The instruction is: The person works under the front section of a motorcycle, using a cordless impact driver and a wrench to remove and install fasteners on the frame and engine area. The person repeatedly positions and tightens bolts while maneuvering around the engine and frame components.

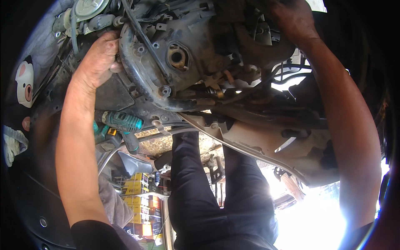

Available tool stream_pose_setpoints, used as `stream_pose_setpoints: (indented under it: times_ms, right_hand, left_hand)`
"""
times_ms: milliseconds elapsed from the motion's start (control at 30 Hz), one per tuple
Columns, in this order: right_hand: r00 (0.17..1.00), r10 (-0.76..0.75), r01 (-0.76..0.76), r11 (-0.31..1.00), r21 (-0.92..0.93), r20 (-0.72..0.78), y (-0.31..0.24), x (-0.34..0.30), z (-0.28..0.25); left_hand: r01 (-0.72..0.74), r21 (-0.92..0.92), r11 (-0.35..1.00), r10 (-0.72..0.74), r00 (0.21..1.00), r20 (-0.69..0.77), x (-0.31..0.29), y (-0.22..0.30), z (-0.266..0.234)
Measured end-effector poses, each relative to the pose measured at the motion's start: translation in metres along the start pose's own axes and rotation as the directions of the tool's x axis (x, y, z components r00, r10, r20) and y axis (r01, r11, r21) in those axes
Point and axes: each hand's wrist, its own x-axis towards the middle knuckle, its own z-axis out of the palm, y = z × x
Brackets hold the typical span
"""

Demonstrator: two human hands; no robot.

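Note:
My left hand (100,58) is at the upper left beside a bent black frame tube (139,79) of a partly stripped vehicle. Its fingers curl in against the tube, and what they hold is hidden. Up at the top right, my right hand (293,21) reaches in among dark engine parts, with its fingertips lost in shadow. Between the hands sits a grimy engine casing (187,37) with a round port (177,57) in a brass-coloured surround. A thin black hose (146,37) crosses the casing near my left hand.
Below my left hand, a teal and black cordless drill (121,121) lies by my forearm. A silver round-capped part (89,8) is at the top left. A pale panel (258,143) slants below the engine. Yellow boxes (137,200) stand on a shelf lower down, left of my legs.

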Motion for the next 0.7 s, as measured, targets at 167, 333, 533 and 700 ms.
stream_pose_setpoints:
  times_ms: [167,333,533,700]
  right_hand:
    - [0.998,0.066,-0.063,0.991,0.119,-0.02,0.007,-0.002,0.004]
    - [0.984,0.168,-0.177,0.966,0.19,0.063,0.025,-0.002,0.001]
    - [0.978,0.198,-0.207,0.956,0.207,0.064,0.03,0.0,0.0]
    - [0.968,0.237,-0.253,0.911,0.326,0.087,0.021,-0.003,0.0]
  left_hand:
    - [0.051,0.06,0.997,-0.033,0.961,-0.274,-0.005,-0.014,0.008]
    - [-0.052,0.115,0.992,0.096,0.902,-0.421,-0.043,-0.025,0.014]
    - [-0.12,0.113,0.986,0.162,0.593,-0.789,-0.125,-0.086,0.006]
    - [0.019,0.018,1.0,0.009,0.379,-0.925,-0.152,-0.135,-0.004]
